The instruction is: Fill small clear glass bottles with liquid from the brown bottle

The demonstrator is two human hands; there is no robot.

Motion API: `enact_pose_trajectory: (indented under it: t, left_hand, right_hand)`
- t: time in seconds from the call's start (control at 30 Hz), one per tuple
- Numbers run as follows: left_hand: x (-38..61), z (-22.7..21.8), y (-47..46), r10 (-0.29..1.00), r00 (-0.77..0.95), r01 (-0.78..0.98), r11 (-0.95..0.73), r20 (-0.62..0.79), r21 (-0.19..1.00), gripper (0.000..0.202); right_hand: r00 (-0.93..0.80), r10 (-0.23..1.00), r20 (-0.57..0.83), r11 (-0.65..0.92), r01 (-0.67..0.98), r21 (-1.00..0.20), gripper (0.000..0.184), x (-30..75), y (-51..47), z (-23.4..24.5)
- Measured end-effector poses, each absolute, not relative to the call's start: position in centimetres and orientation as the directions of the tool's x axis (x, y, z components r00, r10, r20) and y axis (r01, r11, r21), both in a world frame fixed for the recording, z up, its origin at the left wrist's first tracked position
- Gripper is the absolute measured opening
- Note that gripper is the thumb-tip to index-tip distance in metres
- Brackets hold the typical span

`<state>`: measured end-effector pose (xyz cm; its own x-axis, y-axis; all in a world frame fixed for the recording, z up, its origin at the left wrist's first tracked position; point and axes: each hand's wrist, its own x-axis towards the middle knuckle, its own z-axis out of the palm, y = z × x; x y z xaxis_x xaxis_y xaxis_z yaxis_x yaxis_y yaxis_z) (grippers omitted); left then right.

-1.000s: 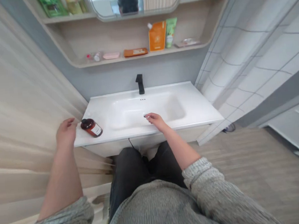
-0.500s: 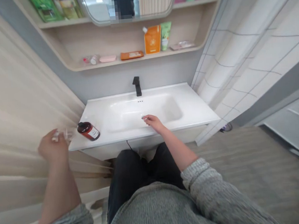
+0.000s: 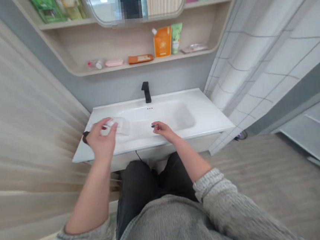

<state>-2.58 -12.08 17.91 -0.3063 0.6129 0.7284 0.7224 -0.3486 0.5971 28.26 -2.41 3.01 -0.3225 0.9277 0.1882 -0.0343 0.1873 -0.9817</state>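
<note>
Clear plastic piece (image 3: 119, 125), one, blurred, gripped at left hand (image 3: 101, 140) fingertips; right hand (image 3: 164, 130) loose, empty, resting on white sink (image 3: 210, 118).

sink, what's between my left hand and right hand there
In the head view, mostly bare white sink basin; the small clear item held by the left hand sticks out partway toward the right hand.

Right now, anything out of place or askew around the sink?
Nothing spilled or broken. Minor: a dark bottle sits at the left front edge of the counter, mostly hidden behind the left hand, which holds a blurred clear item. On the shelf, a small bottle lies on its side. The right hand rests on the basin rim.
</note>
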Motion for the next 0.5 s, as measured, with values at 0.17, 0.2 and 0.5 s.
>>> enact_pose_trajectory:
  t: [0.17, 0.2, 0.5]
  left_hand:
    - [3.8, 11.4, -8.6, 0.731, -0.227, 0.662, -0.370, 0.644, 0.653, 0.026]
    - [4.8, 10.4, -8.1, 0.752, -0.227, 0.646, -0.359, 0.618, 0.674, 0.027]
    - [9.0, 5.4, -4.7, 0.890, -0.133, 0.509, -0.315, 0.435, 0.801, 0.029]
  right_hand:
    - [-0.406, 0.882, 0.239, 0.275, 0.033, -0.961, 0.109, 28.2, -2.9, 3.2]
    - [-0.396, 0.886, 0.240, 0.279, 0.043, -0.959, 0.113, 28.1, -2.9, 3.1]
    - [-0.287, 0.937, 0.197, 0.228, 0.079, -0.970, 0.079, 27.6, -2.2, 1.8]
